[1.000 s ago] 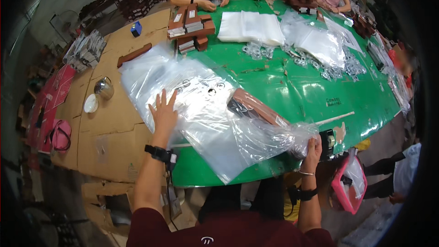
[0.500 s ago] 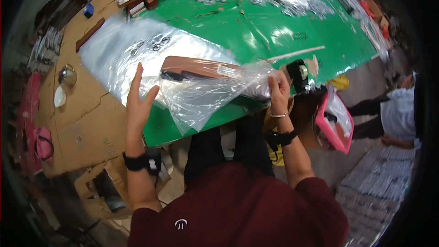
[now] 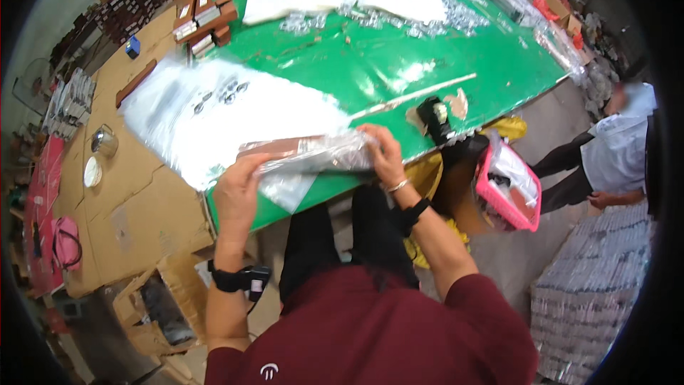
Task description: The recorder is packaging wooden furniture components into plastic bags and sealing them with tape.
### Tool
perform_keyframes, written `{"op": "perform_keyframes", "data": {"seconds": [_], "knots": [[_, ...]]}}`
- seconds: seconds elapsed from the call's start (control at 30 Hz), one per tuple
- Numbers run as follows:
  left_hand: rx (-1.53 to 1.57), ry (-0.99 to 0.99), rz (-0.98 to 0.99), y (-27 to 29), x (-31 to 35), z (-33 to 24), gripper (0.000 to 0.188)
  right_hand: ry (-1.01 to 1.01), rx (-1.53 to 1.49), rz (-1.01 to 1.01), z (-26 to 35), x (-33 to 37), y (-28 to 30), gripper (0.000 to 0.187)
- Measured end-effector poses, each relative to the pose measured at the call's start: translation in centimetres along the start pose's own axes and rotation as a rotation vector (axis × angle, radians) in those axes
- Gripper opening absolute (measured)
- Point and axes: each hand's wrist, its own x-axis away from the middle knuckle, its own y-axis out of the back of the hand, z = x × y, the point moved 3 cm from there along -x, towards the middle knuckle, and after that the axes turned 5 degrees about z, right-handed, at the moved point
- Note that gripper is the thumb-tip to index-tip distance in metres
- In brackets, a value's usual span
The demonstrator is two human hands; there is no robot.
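- Holding, at the near edge of a green table (image 3: 299, 75), a long brown piece (image 3: 285, 147) inside a clear plastic bag (image 3: 335, 155).
- Showing plain brown toward the left, gleaming silvery under creased film toward the right.
- Spreading less loose film than half a second ago.
- Running lengthwise nearly left to right, pointing the brown end left.
- Curling the left hand (image 3: 239, 187), earlier splayed and free, around the left end; pinching the bag's right end with the right hand (image 3: 385, 157).
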Motion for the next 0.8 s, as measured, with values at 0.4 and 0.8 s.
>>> {"op": "perform_keyframes", "data": {"seconds": [0.4,0.8], "knots": [[-0.279,0.030,-0.251,2.9,-7.5,2.1,0.035,0.023,0.050,0.043,0.3,-0.2,-0.4,0.009],[-0.378,-0.436,0.140,-13.2,-4.6,-3.9,0.066,-0.024,0.084,0.042,-1.6,0.9,-0.6,0.030]]}}
